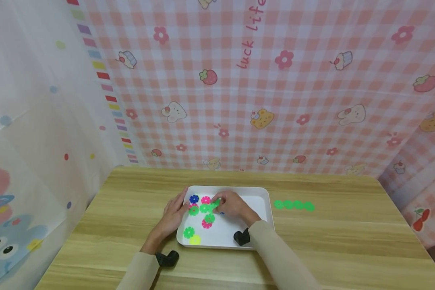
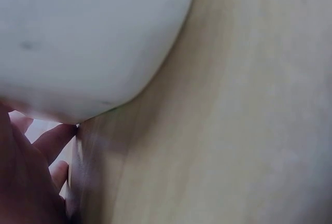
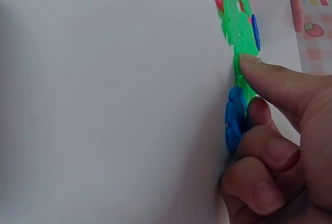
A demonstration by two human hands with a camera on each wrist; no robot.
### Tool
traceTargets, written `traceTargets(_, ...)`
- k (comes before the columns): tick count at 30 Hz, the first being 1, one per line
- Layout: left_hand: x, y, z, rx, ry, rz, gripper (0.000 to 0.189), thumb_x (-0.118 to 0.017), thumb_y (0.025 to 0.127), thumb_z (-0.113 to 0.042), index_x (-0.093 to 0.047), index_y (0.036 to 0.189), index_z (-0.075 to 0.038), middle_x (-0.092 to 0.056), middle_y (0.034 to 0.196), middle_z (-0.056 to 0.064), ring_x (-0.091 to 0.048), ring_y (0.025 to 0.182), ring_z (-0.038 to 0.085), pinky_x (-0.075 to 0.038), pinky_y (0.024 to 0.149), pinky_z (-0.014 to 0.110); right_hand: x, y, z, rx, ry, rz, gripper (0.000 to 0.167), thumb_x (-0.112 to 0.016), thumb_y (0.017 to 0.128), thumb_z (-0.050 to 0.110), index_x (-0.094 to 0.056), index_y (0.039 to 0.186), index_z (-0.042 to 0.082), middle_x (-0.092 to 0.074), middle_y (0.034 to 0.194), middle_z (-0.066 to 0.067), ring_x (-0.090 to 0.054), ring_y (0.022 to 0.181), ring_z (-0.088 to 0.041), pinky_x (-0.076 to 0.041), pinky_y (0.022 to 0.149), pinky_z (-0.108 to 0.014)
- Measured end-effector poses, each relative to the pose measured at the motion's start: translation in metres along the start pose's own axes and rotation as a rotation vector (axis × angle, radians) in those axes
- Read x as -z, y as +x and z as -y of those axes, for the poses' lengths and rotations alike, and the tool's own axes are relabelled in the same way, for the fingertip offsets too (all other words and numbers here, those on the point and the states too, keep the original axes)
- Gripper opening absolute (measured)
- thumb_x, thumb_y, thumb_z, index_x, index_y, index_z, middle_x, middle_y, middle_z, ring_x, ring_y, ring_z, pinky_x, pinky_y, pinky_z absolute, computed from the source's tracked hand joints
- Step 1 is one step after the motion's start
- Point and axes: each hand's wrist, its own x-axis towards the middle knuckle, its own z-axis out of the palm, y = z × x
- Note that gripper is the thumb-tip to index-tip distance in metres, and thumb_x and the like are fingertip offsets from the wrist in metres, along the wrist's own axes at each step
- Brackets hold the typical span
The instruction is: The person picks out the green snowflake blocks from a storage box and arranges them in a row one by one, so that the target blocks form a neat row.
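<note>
My right hand (image 1: 231, 203) is over the white tray (image 1: 232, 244), thumb and fingers pinching a green snowflake disc (image 3: 239, 66). Further green discs (image 1: 204, 208) lie right beside the pinched one, toward the left. A blue disc (image 3: 235, 120) lies under the curled fingers in the right wrist view, mostly covered by the hand in the head view. My left hand (image 1: 172, 215) rests along the tray's left rim, fingers extended and touching its side. In the left wrist view, fingertips (image 2: 65, 133) are right at the tray's edge.
Inside the tray lie a dark blue disc (image 1: 193, 199), pink discs (image 1: 205, 199), a yellow disc (image 1: 195, 240) and another green disc (image 1: 189, 232). Right of the tray, a row of several green discs (image 1: 293, 205) lies on the wooden table (image 1: 348, 241). A checked curtain (image 1: 239, 100) hangs behind.
</note>
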Motion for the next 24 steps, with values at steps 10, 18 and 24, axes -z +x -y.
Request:
traceTargets(10,0.0005,0.0002,0.0,-0.006,0.002,0.002,0.056,-0.031,0.109,-0.033,-0.013,0.161,-0.02,-0.018,0.165,0.011,-0.009,0.152,0.033,0.008,0.12,0.052,-0.0007,-0.0025,0.002,0.018,-0.011,-0.036,0.014,-0.078,0.084,0.008,-0.075,0.096,0.014,-0.056,0.08,-0.003,-0.049,0.073,-0.017,-0.04,0.064,-0.026)
traceTargets(18,0.0011,0.0002,-0.0023,0.004,-0.01,0.008,0.056,-0.032,0.109,-0.031,-0.013,0.161,-0.02,-0.018,0.165,0.011,-0.008,0.153,0.033,0.01,0.12,0.052,0.0014,-0.0042,-0.002,0.089,-0.017,-0.058,0.013,-0.076,0.082,0.0,-0.072,0.091,0.008,-0.057,0.076,-0.001,-0.05,0.07,-0.014,-0.042,0.065,-0.024)
traceTargets(24,0.0005,-0.0005,-0.0037,0.005,-0.013,0.007,0.056,-0.032,0.109,-0.031,-0.013,0.161,-0.02,-0.018,0.165,0.011,-0.008,0.152,0.033,0.01,0.12,0.052,0.0042,-0.0058,-0.0048,0.087,-0.004,-0.047,0.012,-0.071,0.085,-0.002,-0.069,0.091,0.009,-0.06,0.081,-0.001,-0.053,0.074,-0.014,-0.044,0.066,-0.025)
